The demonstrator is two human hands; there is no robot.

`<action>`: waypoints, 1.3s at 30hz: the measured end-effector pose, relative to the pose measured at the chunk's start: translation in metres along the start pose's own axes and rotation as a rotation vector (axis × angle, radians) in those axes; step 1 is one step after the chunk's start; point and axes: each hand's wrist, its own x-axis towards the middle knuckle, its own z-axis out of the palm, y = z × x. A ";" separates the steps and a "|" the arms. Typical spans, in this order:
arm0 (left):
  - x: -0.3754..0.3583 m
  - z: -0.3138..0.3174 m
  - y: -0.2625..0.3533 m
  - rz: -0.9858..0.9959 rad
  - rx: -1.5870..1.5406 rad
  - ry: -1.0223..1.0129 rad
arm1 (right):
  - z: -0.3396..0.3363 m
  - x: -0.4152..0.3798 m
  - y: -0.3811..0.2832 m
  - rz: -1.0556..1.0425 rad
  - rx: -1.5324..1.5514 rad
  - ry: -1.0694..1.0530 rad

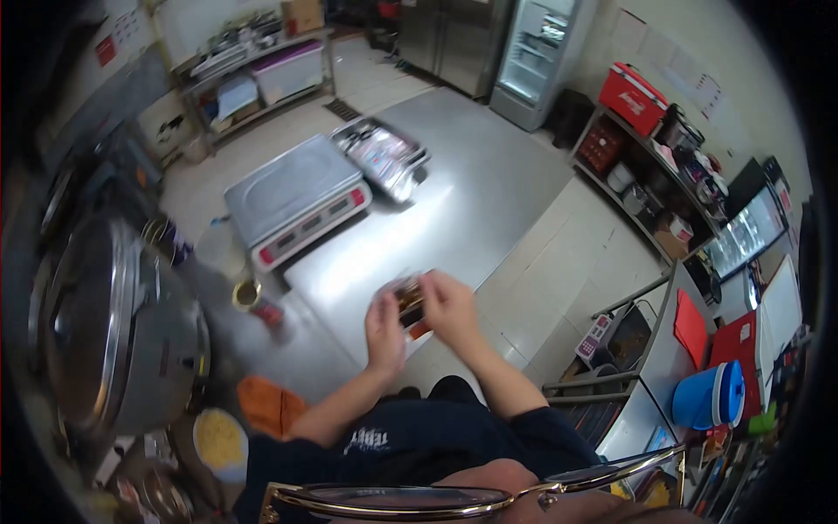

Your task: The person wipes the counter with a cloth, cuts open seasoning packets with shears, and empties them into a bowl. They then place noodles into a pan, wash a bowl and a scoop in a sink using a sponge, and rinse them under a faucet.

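Note:
In front of my body, over the near edge of the steel table (441, 231), both hands grip a small clear plastic packet (409, 299) with dark brown contents. What exactly is inside it I cannot make out. My left hand (385, 336) is closed on its left side, and my right hand (449, 307) pinches it at the upper right. A digital scale (301, 188) with a grey platform stands beyond my hands to the left. Behind it, a metal tray (384, 157) holds plastic-wrapped items. An open can (247, 294) and a blurred red-topped container are left of my hands.
A large rice cooker (166, 336) stands close on the left, with an orange cloth (269, 406) and a bowl of yellow food (221, 441) near it. To the right are a blue bucket (703, 397) and a shelf with a red cooler (633, 98). A glass-door fridge (532, 65) stands behind.

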 end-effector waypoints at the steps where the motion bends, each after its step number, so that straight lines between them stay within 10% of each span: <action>1: 0.008 0.003 -0.001 0.032 0.097 0.044 | 0.009 0.007 0.010 -0.047 0.005 -0.009; 12: 0.131 0.009 -0.048 0.064 -0.085 0.488 | 0.070 0.141 0.111 -0.256 0.068 -0.472; 16: 0.158 0.004 -0.076 0.199 0.019 0.747 | 0.076 0.202 0.138 -0.083 0.284 -0.966; 24: 0.158 0.017 -0.058 0.112 -0.145 0.948 | 0.210 0.441 0.266 -0.445 -0.251 -0.469; 30: 0.133 -0.001 -0.049 0.169 -0.430 0.871 | 0.283 0.505 0.295 -0.720 -0.750 -1.021; 32: 0.128 0.002 -0.030 0.282 -0.447 1.014 | 0.286 0.513 0.316 -0.838 -0.284 -0.929; 34: 0.114 0.001 -0.016 0.288 -0.488 1.052 | 0.271 0.513 0.291 -0.646 -0.710 -1.100; 39: 0.081 -0.002 0.017 0.529 -0.455 1.046 | 0.258 0.524 0.307 -0.743 -0.671 -1.098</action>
